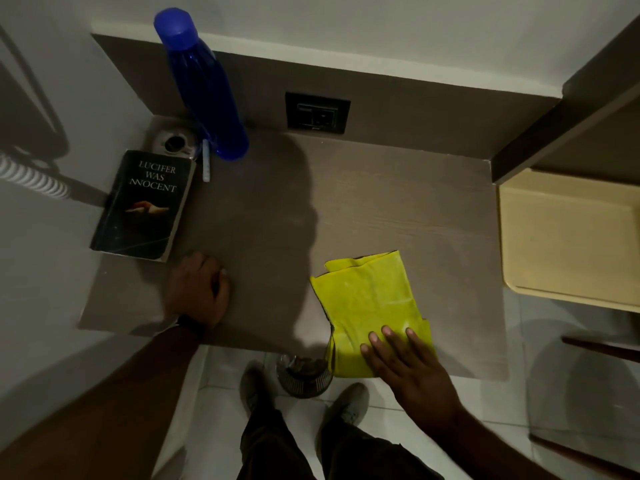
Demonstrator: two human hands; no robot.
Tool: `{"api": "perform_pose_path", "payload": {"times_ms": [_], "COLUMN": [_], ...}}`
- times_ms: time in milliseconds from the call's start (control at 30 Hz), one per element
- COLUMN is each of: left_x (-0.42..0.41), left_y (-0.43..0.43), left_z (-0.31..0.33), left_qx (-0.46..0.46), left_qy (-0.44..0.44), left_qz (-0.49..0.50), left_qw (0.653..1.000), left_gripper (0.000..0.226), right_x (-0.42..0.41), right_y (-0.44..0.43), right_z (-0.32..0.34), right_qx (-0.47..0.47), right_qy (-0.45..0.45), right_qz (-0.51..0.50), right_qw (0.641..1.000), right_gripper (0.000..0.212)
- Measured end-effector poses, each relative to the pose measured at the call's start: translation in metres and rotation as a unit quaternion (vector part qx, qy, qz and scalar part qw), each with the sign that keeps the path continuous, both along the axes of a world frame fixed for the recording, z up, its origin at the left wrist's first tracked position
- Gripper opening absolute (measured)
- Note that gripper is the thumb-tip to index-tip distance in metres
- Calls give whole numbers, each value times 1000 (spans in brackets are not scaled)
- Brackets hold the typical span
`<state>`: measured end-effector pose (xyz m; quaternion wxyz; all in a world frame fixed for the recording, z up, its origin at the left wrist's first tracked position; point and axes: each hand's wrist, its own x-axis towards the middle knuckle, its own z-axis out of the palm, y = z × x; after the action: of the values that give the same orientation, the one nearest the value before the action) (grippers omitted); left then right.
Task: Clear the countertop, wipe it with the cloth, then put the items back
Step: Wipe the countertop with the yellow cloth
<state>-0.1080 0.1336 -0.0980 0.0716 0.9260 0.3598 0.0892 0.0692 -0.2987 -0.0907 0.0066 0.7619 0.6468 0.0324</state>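
A yellow cloth [370, 306] lies folded on the brown countertop [398, 216] near its front edge, one corner hanging over. My right hand [405, 362] lies flat on the cloth's near end, fingers spread. My left hand [199, 292] rests palm down on the counter just below a black book [145, 206], fingers curled, nothing visible in it. A tall blue bottle [201, 84] stands at the back left. A small pen-like stick [206, 165] and a round metal lid or holder [175, 143] lie beside the book.
A dark wall socket [317, 112] sits in the back panel. A cream cabinet or drawer [568, 233] borders the counter on the right. A wire bin [303, 375] stands on the tiled floor by my shoes, under the counter's front edge.
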Motion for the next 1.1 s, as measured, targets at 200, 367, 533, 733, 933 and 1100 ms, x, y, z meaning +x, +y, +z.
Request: {"api": "perform_pose_path", "payload": {"times_ms": [200, 367, 533, 733, 933, 1100], "left_x": [0, 1, 0, -1, -2, -3], "left_y": [-3, -4, -5, -3, 0, 1], "left_z": [5, 9, 6, 2, -7, -7], "left_qx": [-9, -18, -14, -19, -18, -15], "left_qy": [-9, -10, -21, -18, -29, -40], "left_qz": [-9, -8, 0, -8, -1, -10], "left_qw": [1000, 1000, 1000, 1000, 999, 999], "left_gripper": [23, 23, 25, 22, 21, 19], "right_x": [7, 66, 135, 196, 199, 153], "right_y": [29, 85, 141, 179, 187, 183], "right_z": [74, 170, 201, 123, 103, 125], "right_qx": [9, -62, -84, -145, -94, 5], "right_qy": [144, 407, 605, 375, 272, 136], "right_qz": [14, -44, -137, -200, -287, -229], "right_qw": [989, 910, 780, 893, 913, 964], "right_gripper": [61, 39, 34, 22, 37, 37]}}
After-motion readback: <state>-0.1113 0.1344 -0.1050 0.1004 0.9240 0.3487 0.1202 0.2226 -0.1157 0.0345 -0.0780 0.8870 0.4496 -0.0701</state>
